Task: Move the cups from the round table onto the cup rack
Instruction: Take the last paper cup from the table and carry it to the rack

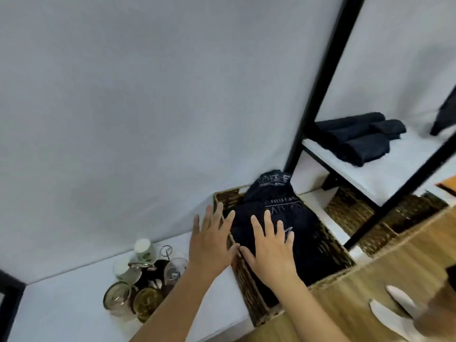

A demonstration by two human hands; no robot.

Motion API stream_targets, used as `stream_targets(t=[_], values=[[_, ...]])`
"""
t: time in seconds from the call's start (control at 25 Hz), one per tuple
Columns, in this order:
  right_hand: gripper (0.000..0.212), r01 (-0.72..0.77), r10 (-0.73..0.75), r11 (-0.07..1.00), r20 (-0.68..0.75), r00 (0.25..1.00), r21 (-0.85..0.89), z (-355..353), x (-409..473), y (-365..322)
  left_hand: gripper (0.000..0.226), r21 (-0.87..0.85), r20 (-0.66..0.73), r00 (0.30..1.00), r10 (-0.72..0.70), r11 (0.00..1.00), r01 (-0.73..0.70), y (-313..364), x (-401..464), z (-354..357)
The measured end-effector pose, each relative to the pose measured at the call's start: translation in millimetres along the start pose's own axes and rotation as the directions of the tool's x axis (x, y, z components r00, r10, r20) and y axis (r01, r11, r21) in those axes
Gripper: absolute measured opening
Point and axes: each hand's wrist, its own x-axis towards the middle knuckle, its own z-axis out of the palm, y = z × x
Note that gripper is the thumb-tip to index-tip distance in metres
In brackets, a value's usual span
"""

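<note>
Landmark: I take the wicker basket (249, 280) as my reference; it sits on the white shelf (61, 307) against the pale wall.
Basket contents: dark folded cloth (271, 213) with pale lettering fills it and rises above its far rim.
Left hand: my left hand (212, 243) is spread flat, fingers apart, lying across the basket's left rim; it grips nothing.
Right hand: my right hand (271, 248) is likewise flat and splayed, palm down on the dark cloth inside the basket, holding nothing. The two thumbs nearly meet at the left rim.
Cups: the cups (118, 296) stand in a cluster left of the basket, on the same white shelf, partly hidden by my left forearm. I see glass ones with metallic rims and a white one behind them.
Cup rack: a thin wire loop (165, 250) rises from the middle of the cluster; I cannot tell whether the cups hang on it or stand beside it.
Right of basket: black frame shelving (318, 77) holds rolled dark towels (357, 137) above further wicker baskets (355, 218).
</note>
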Motion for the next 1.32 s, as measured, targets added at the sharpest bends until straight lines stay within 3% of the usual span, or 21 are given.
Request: stream_targets(t=[0.12, 0.32, 0.6, 0.68, 0.92, 1.32], values=[[0.083, -0.187, 0.186, 0.981, 0.016, 0.982, 0.048, -1.1, -80.4, 101.3, 0.084, -0.030, 0.020, 0.983, 0.182, 0.983, -0.181, 118.5, -16.7, 20.7], [0.082, -0.489, 0.489, 0.863, 0.028, 0.872, 0.129, 5.9, -230.2, 235.8, 0.085, -0.044, 0.135, 0.866, 0.481, 0.876, -0.480, 299.2, -64.1, 55.8], [0.081, -0.805, 0.827, 0.551, -0.012, 0.562, 0.222, -1.0, -405.8, 390.0, 0.085, -0.174, 0.149, 0.565, 0.812, 0.584, -0.793, 537.4, -130.4, 75.0], [0.080, -0.844, 0.871, 0.479, -0.009, 0.491, 0.242, 1.0, -434.1, 417.9, 0.086, -0.184, 0.163, 0.492, 0.855, 0.516, -0.837, 584.8, -139.1, 83.2], [0.081, -0.958, 0.983, 0.179, 0.002, 0.184, 0.224, 11.8, -515.0, 539.9, 0.086, -0.262, 0.157, 0.236, 0.959, 0.271, -0.926, 761.5, -159.3, 130.9], [0.079, -0.946, 0.982, -0.190, 0.044, -0.185, 0.265, -11.9, -592.6, 740.1, 0.087, -0.283, 0.149, -0.133, 0.980, -0.086, -0.955, 1039.2, -162.5, 161.3]])
